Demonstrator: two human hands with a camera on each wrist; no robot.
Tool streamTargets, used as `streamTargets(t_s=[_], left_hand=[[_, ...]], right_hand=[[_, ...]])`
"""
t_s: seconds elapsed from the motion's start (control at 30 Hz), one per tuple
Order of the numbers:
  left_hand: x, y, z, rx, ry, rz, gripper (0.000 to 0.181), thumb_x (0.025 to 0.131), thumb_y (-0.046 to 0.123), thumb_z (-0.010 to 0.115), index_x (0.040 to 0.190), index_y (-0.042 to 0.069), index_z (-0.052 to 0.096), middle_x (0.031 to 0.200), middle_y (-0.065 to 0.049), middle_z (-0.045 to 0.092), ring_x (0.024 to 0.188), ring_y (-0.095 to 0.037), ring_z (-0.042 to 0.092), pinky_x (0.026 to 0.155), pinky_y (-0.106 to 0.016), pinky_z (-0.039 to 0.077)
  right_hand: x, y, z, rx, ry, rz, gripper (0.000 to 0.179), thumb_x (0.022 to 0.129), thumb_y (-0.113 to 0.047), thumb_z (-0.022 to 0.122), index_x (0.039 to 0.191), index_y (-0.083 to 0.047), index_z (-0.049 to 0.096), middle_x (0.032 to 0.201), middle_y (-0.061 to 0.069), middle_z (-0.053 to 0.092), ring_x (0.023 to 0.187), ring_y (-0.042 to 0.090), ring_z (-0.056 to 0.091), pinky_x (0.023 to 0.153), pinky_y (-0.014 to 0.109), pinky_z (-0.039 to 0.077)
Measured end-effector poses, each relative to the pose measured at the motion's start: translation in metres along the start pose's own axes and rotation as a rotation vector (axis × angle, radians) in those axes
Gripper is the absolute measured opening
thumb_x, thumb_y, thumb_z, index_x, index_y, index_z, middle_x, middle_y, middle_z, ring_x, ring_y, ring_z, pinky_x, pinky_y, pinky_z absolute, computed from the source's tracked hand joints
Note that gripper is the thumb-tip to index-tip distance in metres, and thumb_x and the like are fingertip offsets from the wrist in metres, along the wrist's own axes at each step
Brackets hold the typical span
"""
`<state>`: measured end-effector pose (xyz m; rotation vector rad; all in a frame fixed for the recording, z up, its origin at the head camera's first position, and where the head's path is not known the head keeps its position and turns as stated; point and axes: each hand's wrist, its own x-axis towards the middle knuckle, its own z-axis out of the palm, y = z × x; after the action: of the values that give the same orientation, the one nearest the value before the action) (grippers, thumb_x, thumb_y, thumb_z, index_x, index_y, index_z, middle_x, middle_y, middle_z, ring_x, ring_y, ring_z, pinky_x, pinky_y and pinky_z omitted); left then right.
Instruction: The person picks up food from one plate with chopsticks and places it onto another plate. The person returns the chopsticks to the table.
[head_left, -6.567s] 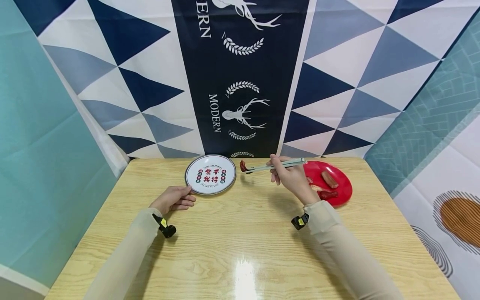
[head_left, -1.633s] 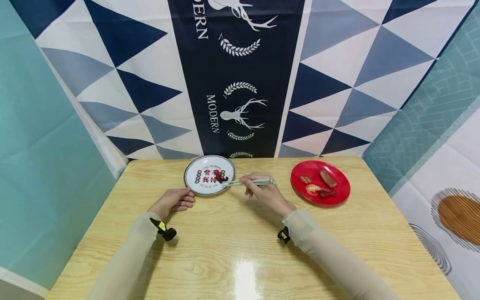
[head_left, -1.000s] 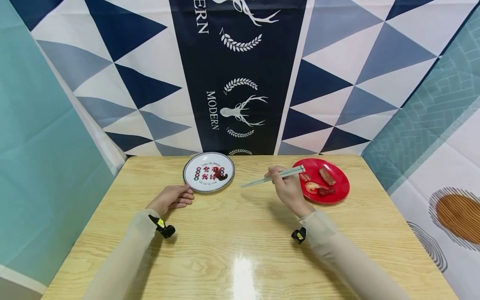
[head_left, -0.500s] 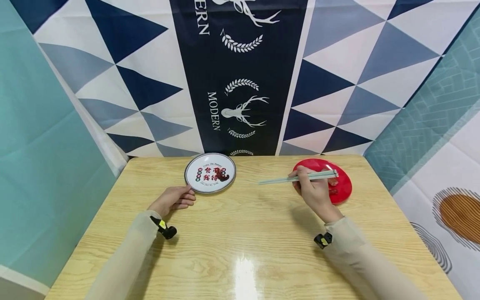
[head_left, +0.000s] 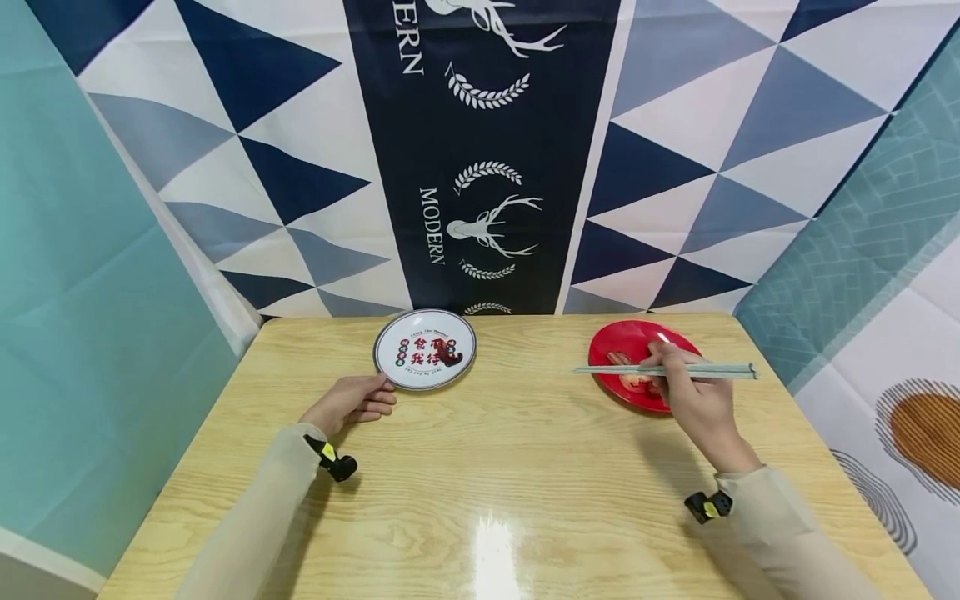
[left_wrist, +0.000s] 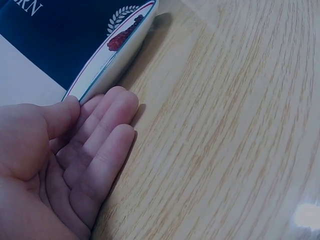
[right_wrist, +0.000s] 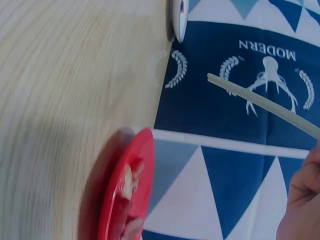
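Observation:
My left hand (head_left: 348, 402) pinches the near-left rim of a white plate (head_left: 390, 343) with red printed characters, thumb on the edge and fingers beneath. A dark red, curled piece of food (head_left: 450, 353) lies on that plate's right side. My right hand (head_left: 699, 410) grips pale green chopsticks (head_left: 615, 369) above an oval red plate (head_left: 622, 332). The chopsticks lie nearly level, tips pointing left, and nothing shows between the tips. On the red plate are a pale yellowish piece of food (head_left: 633, 381) and a small pinkish piece (head_left: 618, 358); my hand hides other pieces there.
Both plates stand near the back edge of a light wooden table (head_left: 420, 492), well apart. A patterned cloth (head_left: 487, 167) with triangles and deer heads hangs right behind it. A teal panel (head_left: 97, 292) borders the left side.
The dark red food piece, carried leftward in the chopsticks, was set on the white plate and let go. My right hand then moved right with the chopsticks, over the red plate. My left hand stayed.

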<state>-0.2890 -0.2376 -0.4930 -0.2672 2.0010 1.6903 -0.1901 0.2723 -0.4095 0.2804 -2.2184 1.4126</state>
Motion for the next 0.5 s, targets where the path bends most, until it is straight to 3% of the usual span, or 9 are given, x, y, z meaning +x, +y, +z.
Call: streamTargets(t_s=[0.1, 0.3, 0.4, 0.5], left_hand=[[0.0, -0.002, 0.0, -0.007, -0.001, -0.002, 0.044, 0.109, 0.041, 0.051, 0.122, 0.002, 0.067, 0.09, 0.002, 0.077, 0.076, -0.006, 0.074, 0.072, -0.022, 0.063], [0.001, -0.001, -0.001, -0.018, -0.002, -0.003, 0.045, 0.109, 0.04, 0.05, 0.127, 0.001, 0.064, 0.09, 0.002, 0.077, 0.075, -0.006, 0.074, 0.072, -0.022, 0.064], [0.001, 0.0, 0.0, -0.016, -0.008, -0.001, 0.046, 0.11, 0.04, 0.05, 0.13, 0.0, 0.062, 0.09, 0.003, 0.077, 0.076, -0.006, 0.074, 0.073, -0.022, 0.064], [-0.001, 0.001, 0.001, -0.018, -0.012, 0.0, 0.046, 0.11, 0.04, 0.05, 0.131, 0.0, 0.061, 0.09, 0.003, 0.077, 0.076, -0.006, 0.074, 0.072, -0.021, 0.063]], right_hand=[[-0.003, 0.001, -0.007, -0.006, 0.007, 0.026, 0.038, 0.11, -0.013, 0.048, 0.089, 0.004, 0.075, 0.069, -0.012, 0.067, 0.081, -0.004, 0.067, 0.05, 0.018, 0.046], [-0.009, 0.005, -0.016, -0.01, 0.035, -0.013, 0.037, 0.11, -0.01, 0.046, 0.092, 0.007, 0.073, 0.063, -0.008, 0.064, 0.049, 0.009, 0.053, 0.045, 0.018, 0.045], [-0.011, 0.004, -0.019, 0.005, 0.028, 0.014, 0.036, 0.11, -0.011, 0.046, 0.095, 0.009, 0.072, 0.063, -0.009, 0.064, 0.049, 0.01, 0.054, 0.045, 0.019, 0.045], [-0.012, 0.002, -0.023, 0.034, 0.001, 0.058, 0.037, 0.11, -0.014, 0.046, 0.099, 0.011, 0.071, 0.063, -0.003, 0.063, 0.051, 0.012, 0.053, 0.043, 0.022, 0.044]])
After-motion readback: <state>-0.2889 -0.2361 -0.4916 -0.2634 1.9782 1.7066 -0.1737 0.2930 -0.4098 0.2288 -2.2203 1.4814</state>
